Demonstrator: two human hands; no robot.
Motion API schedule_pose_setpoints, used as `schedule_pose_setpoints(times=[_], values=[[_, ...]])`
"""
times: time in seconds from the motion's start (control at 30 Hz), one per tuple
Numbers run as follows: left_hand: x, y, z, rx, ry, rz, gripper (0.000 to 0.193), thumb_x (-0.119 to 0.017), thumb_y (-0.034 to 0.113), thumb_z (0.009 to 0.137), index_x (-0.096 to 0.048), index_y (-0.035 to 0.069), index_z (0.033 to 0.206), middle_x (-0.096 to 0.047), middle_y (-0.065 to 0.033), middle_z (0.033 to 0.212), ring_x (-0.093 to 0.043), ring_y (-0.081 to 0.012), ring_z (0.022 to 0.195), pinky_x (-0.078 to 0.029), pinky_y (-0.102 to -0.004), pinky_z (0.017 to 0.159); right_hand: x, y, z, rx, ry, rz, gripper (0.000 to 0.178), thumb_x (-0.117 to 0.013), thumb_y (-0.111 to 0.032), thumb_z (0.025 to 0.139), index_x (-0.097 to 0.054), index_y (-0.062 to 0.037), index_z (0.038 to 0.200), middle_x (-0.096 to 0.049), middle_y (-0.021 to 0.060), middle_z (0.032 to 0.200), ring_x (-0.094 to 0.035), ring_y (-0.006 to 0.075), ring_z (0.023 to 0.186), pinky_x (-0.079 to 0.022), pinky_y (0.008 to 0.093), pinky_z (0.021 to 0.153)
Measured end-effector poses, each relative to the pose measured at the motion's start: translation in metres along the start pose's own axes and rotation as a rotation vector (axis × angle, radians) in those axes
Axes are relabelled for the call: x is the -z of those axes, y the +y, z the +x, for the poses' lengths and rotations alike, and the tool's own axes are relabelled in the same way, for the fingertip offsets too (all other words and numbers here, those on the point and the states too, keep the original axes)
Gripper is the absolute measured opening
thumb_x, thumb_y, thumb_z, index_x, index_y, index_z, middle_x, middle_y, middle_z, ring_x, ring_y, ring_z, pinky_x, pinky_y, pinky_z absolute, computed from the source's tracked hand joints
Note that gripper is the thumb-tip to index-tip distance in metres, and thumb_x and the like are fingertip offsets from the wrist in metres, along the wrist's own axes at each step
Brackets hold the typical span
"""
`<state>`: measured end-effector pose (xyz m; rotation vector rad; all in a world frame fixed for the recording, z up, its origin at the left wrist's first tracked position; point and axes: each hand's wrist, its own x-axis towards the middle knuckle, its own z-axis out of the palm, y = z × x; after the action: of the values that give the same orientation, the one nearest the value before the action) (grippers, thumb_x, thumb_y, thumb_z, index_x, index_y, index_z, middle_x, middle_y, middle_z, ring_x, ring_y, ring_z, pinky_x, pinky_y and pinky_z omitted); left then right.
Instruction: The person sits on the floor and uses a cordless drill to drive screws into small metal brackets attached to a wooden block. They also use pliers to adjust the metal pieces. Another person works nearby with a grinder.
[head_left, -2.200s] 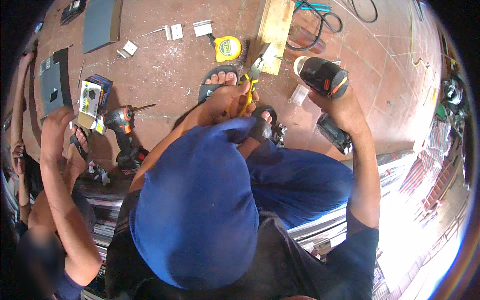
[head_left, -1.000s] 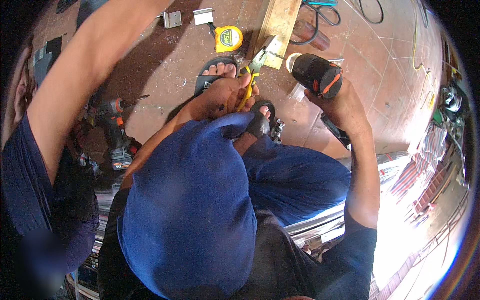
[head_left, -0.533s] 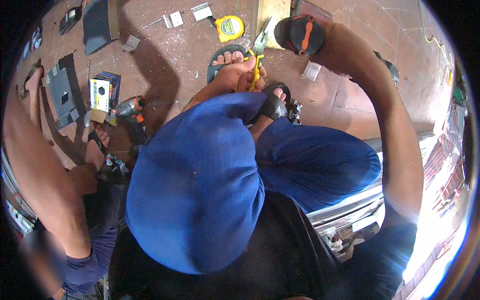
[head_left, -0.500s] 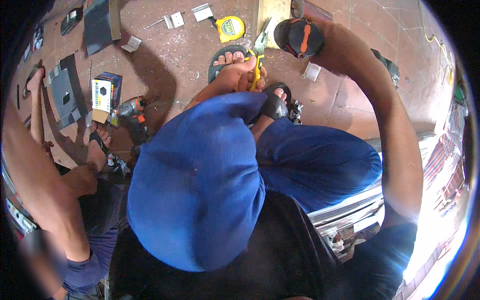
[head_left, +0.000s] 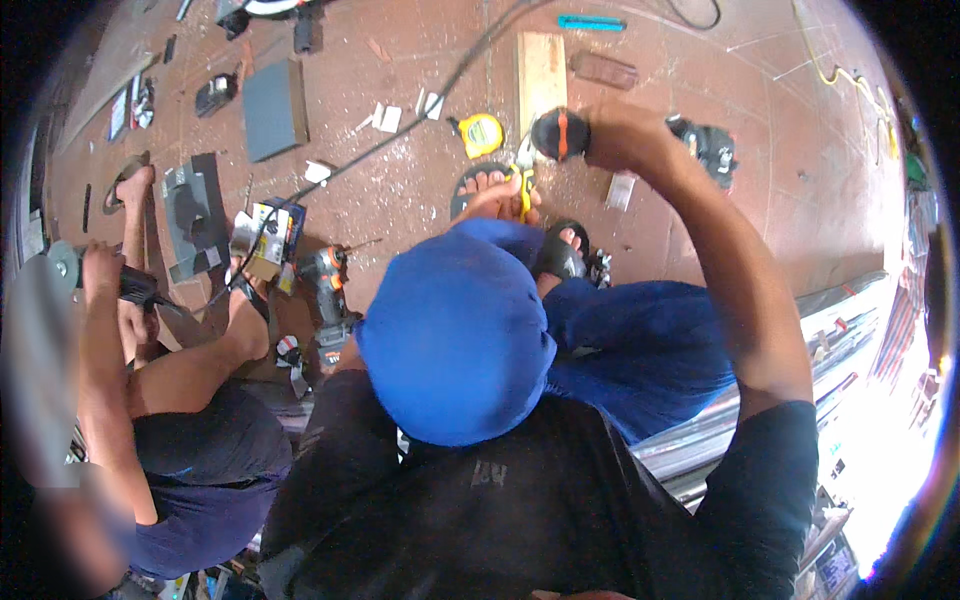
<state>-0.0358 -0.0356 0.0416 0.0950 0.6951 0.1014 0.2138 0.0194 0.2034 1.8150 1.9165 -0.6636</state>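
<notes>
My left hand (head_left: 490, 206) is closed around yellow-handled pliers (head_left: 525, 188), just in front of my sandalled left foot (head_left: 484, 178). The pliers' metal jaws point away toward a wooden board (head_left: 542, 80) on the floor. Whatever the jaws grip is too small to make out. On their right, my right hand (head_left: 607, 132) holds a black and orange power tool (head_left: 562, 136), seen end-on near the jaws; its fingers are mostly hidden and its tip cannot be seen. My raised knee in blue trousers (head_left: 450, 340) covers most of my left forearm.
A yellow tape measure (head_left: 481, 135) and small metal brackets (head_left: 387, 118) lie beyond my foot. A cordless drill (head_left: 328, 285) stands left of my knee. There a co-worker's hand (head_left: 103, 268) holds an angle grinder (head_left: 66, 266); a black cord (head_left: 400, 132) crosses the view.
The view has shifted, showing more of the far floor. The co-worker's angle grinder and the black cord have come into sight. Both my hands keep their hold, close together.
</notes>
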Motion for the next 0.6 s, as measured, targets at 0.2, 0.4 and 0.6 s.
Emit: schedule_pose_setpoints(times=[0.2, 0.4, 0.6], values=[[0.003, -0.002, -0.004, -0.081, -0.020, 0.013, 0.040, -0.060, 0.045, 0.102, -0.063, 0.007, 0.115, -0.069, -0.0098, 0.096, -0.066, -0.0207, 0.082, -0.056, -0.0342, 0.076, -0.053, 0.048, -0.071, 0.071, 0.246, 0.373, 0.056, -0.079, -0.031, 0.083, -0.064, -0.0082, 0.132, -0.072, 0.0213, 0.116, -0.071, 0.0343, 0.106, -0.056, 0.0441, 0.091], [0.000, 0.035, -0.033, -0.315, -0.175, -0.009, 0.041, -0.067, 0.045, 0.098, -0.065, 0.007, 0.112, -0.070, -0.0099, 0.091, -0.065, -0.0214, 0.077, -0.054, -0.0334, 0.071, -0.146, 0.124, -0.123, -0.480, 0.621, 1.249, 0.047, -0.086, -0.021, 0.084, -0.065, -0.0004, 0.121, -0.071, 0.0065, 0.109, -0.067, 0.0182, 0.098, -0.054, 0.0356, 0.087], [-0.038, 0.109, -0.118, -0.415, -0.365, 0.328, 0.051, -0.064, 0.051, 0.097, -0.061, 0.006, 0.119, -0.063, -0.0125, 0.087, -0.063, -0.0287, 0.074, -0.052, -0.0422, 0.066, -0.230, 0.174, -0.098, -0.454, 1.150, 1.450, 0.041, -0.076, -0.030, 0.096, -0.062, -0.0058, 0.127, -0.066, 0.0043, 0.112, -0.061, 0.0137, 0.101, -0.051, 0.0339, 0.085]])
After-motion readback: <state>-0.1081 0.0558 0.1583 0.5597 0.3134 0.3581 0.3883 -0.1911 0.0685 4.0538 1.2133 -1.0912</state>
